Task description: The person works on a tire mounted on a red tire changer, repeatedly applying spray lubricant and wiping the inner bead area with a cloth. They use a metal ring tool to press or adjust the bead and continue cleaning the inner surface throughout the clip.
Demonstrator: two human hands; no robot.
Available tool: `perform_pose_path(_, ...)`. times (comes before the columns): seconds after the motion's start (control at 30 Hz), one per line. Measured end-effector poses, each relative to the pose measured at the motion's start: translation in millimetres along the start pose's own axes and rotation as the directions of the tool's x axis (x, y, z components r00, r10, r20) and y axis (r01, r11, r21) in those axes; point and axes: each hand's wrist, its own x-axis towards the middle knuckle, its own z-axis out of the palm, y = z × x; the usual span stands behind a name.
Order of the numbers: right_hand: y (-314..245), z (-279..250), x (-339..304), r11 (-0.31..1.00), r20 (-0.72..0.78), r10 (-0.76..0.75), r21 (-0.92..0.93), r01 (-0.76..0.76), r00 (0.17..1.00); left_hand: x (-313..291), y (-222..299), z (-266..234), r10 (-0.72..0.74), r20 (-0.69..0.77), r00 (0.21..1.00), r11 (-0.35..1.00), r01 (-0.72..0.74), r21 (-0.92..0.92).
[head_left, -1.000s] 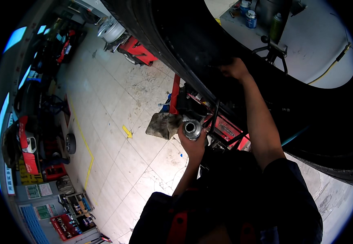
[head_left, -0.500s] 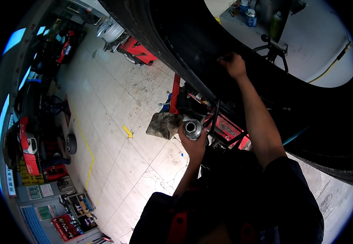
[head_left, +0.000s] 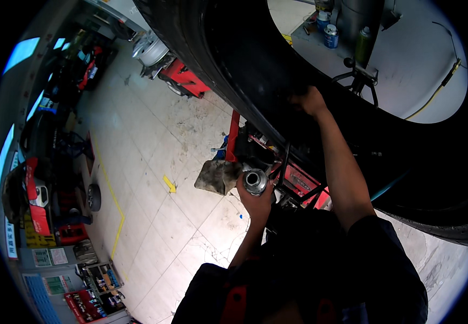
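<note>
A large black tyre [head_left: 234,70] fills the top and right of the view, seen from very close. My right hand [head_left: 308,100] reaches up and presses on its inner sidewall near the bead, fingers curled against the rubber. My left hand [head_left: 255,195] is lower, in front of my chest, closed around a round shiny metal tool head [head_left: 255,181] with a hollow centre. Both forearms rise from dark sleeves at the bottom.
A red machine frame [head_left: 298,181] stands under the tyre, with a grey rag [head_left: 216,176] beside it. Tiled floor with yellow markings [head_left: 169,183] spreads left. A bare wheel rim [head_left: 150,51], red equipment and shelves line the far left. Cans [head_left: 330,36] stand beyond the tyre opening.
My right hand has slid a little to the left and upward along the tyre's inner sidewall. My left hand and the metal tool stay where they were.
</note>
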Motion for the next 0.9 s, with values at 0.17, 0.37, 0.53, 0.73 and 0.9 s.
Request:
perform_pose_path(0.17,-4.9,23.5,-9.6,0.950,-0.264,-0.291,-0.195,0.245,0.919,-0.5,-3.4,2.0,-0.046,0.006,0.999,0.993,0.046,-0.111)
perform_pose_path(0.37,-10.5,9.2,-13.8,0.911,-0.254,-0.275,-0.378,0.167,0.927,-2.6,9.1,-0.7,-0.050,-0.048,0.998,0.992,0.044,-0.121)
perform_pose_path(0.53,-9.3,12.5,-11.3,0.930,-0.150,-0.205,-0.338,0.145,0.967,-2.6,4.5,-1.0,-0.014,-0.048,0.999,0.999,0.013,-0.035)
perform_pose_path(0.73,-13.4,4.7,-15.2,0.914,-0.170,-0.284,-0.345,0.213,0.944,-2.0,5.5,0.3,-0.021,-0.062,0.998,0.998,0.018,-0.053)
perform_pose_path(0.9,-11.5,5.3,-13.3,0.935,-0.007,-0.202,-0.300,0.190,0.979,-3.2,-1.7,0.9,-0.026,-0.051,0.998,0.995,0.021,-0.100)
